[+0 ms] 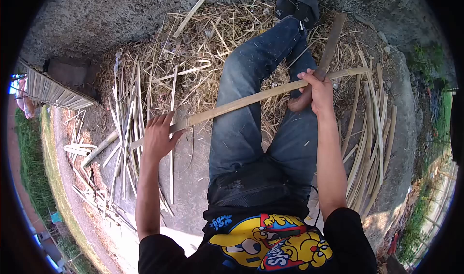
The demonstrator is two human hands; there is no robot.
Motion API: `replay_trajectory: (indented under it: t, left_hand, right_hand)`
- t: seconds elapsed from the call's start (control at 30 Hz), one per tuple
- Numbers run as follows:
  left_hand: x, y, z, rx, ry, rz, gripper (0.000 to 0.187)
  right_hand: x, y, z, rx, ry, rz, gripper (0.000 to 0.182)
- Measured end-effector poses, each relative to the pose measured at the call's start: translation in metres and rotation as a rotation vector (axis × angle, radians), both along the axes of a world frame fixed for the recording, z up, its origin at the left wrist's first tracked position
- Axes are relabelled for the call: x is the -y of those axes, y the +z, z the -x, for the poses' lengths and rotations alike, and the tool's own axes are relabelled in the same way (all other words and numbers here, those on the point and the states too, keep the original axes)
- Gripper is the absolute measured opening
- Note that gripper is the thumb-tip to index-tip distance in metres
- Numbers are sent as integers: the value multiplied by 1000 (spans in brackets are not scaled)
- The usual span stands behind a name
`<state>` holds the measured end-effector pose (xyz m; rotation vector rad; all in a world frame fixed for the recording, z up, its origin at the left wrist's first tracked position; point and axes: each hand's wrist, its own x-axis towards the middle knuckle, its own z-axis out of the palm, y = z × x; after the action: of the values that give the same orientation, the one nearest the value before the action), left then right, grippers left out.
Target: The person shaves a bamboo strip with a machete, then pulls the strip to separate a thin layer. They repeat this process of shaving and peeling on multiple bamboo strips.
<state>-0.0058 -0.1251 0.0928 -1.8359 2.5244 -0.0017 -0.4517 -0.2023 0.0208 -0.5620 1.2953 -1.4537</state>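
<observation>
A long split bamboo strip (241,103) lies slantwise across my thighs. My left hand (158,133) grips it near its left end, fingers over the top and thumb on the near side. My right hand (321,92) is closed round the curved brown handle of a machete (331,46), whose dark blade points away from me. The blade crosses the strip close to its right end, and the fingertips of my right hand are beside the strip there. Part of the handle is hidden by my palm.
Bamboo shavings (193,85) cover the ground before my legs. Piles of cut strips lie on the left (128,129) and the right (374,143). A rough concrete wall (121,17) runs along the far side. A slatted bamboo panel (58,89) stands far left.
</observation>
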Motion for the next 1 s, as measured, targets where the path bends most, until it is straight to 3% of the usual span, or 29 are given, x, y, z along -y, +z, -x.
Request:
replay_trajectory:
  t: [0.03, 0.1, 0.17, 0.2, 0.23, 0.27, 0.3, 0.37, 0.5, 0.57, 0.7, 0.77, 0.8, 0.9, 1.0]
  left_hand:
    - [-3, -19, -19, 28, 151, -337, 36]
    - [-9, -30, -13, 83, 222, -441, 24]
    - [-18, -29, 1, -27, 132, -359, 16]
    - [-20, -28, 10, -212, 108, -430, 16]
    - [-22, -29, 20, -401, 86, -496, 17]
    - [-21, -34, 31, -524, 106, -526, 29]
    - [-19, -31, 44, -533, 107, -524, 29]
    - [-10, -12, 69, -601, 190, -781, 41]
    - [-11, -13, 87, -656, 276, -786, 51]
    - [-15, -6, 88, -659, 255, -784, 52]
    - [-27, -11, 78, -666, 254, -740, 51]
    - [-27, -4, 67, -615, 271, -806, 52]
    - [-35, -7, 52, -618, 276, -799, 52]
    - [-68, -15, 21, -640, 351, -947, 53]
    - [-63, -6, 36, -672, 282, -825, 48]
  right_hand:
    - [-1, 8, -3, -106, 30, -59, 20]
    - [-1, 21, -12, -211, 56, -105, 21]
    - [-23, 28, -21, -646, 139, -90, 28]
    - [-32, 6, -21, -1020, 148, 57, 34]
    - [-42, 10, -33, -1439, 13, 417, 35]
    - [-52, 16, -42, -1206, 245, 219, 35]
    - [-61, 24, -52, -957, 461, 25, 36]
    - [-74, 28, -75, -1192, 599, 39, 38]
    - [-90, 36, -107, -1355, 727, 186, 62]
    - [-88, 36, -112, -1392, 787, 221, 62]
    - [-75, 14, -94, -1490, 730, 413, 61]
    - [-54, 11, -75, -1562, 610, 355, 61]
    - [-39, 13, -57, -1538, 496, 177, 61]
    - [16, -1, 21, -1329, 207, -115, 61]
    - [14, -5, 41, -1271, 196, 12, 56]
